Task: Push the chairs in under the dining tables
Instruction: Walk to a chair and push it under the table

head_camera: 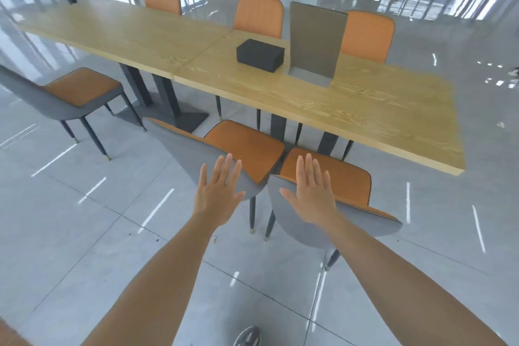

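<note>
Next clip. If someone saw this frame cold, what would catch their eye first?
Two open hands in the foreground, the left hand and right hand, each laid flat against the grey back of an orange-seated chair: the left chair and right chair, both pulled out from the long wooden table. Next, a black box and a grey upright stand on the tabletop.

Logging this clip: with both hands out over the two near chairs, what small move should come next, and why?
Probably press both palms forward: the left hand and right hand lie open on the backs of the left chair and right chair, whose seats still show outside the table.
</note>
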Action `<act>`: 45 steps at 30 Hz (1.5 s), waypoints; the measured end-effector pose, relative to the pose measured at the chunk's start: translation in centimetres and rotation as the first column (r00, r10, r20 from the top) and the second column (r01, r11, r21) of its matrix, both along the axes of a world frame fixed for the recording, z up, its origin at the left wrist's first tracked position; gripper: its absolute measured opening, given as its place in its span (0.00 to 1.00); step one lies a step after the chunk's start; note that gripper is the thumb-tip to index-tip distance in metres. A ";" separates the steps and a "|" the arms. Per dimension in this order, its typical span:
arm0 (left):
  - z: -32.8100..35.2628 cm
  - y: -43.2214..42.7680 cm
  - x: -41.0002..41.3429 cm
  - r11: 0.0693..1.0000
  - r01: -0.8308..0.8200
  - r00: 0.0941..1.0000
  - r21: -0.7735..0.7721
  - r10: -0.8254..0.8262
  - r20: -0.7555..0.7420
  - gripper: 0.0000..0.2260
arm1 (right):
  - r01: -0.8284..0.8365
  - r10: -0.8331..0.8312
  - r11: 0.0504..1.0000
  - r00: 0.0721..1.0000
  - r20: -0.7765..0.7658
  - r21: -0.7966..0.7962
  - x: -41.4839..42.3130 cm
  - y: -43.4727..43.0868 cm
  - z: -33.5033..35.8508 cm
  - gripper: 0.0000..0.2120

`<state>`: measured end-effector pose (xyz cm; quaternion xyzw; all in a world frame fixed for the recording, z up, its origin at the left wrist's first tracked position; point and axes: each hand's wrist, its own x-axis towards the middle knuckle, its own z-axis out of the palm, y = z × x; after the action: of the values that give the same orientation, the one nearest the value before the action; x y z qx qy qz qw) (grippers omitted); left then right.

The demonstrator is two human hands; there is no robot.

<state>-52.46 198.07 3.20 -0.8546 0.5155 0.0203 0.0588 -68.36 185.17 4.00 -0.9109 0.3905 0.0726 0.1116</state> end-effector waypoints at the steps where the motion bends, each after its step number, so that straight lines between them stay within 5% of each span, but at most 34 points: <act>1: 0.6 1.2 0.6 0.999 -0.040 0.999 -0.010 0.040 -0.001 0.30 | -0.038 0.038 0.999 0.999 0.012 -0.007 1.3 0.6 0.4 0.36; 6: 2.1 7.5 4.8 0.962 -0.219 0.972 -0.164 0.230 0.049 0.32 | -0.232 0.235 0.971 0.971 0.049 -0.047 7.9 4.5 2.2 0.38; 10: 3.2 12.4 8.8 0.925 -0.378 0.925 -0.038 0.379 0.033 0.30 | -0.354 0.361 0.927 0.931 0.046 -0.121 13.5 7.6 3.3 0.39; 16: 4.9 19.5 15.1 0.856 -0.511 0.856 -0.077 0.515 0.040 0.30 | -0.470 0.479 0.876 0.874 0.083 -0.109 22.6 13.1 5.3 0.38; 30: 5.1 27.4 30.7 0.746 -0.658 0.749 -0.101 0.663 0.019 0.31 | -0.584 0.593 0.805 0.799 0.103 -0.103 41.8 20.2 5.8 0.40; 45: 6.3 26.2 58.0 0.723 -0.686 0.722 -0.076 0.690 0.051 0.31 | -0.636 0.644 0.764 0.749 0.154 -0.103 70.5 18.7 6.5 0.41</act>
<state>5.59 224.24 9.53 -0.9862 0.1593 -0.0051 0.0447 2.16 203.85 10.50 -0.9944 0.0446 0.0150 0.0946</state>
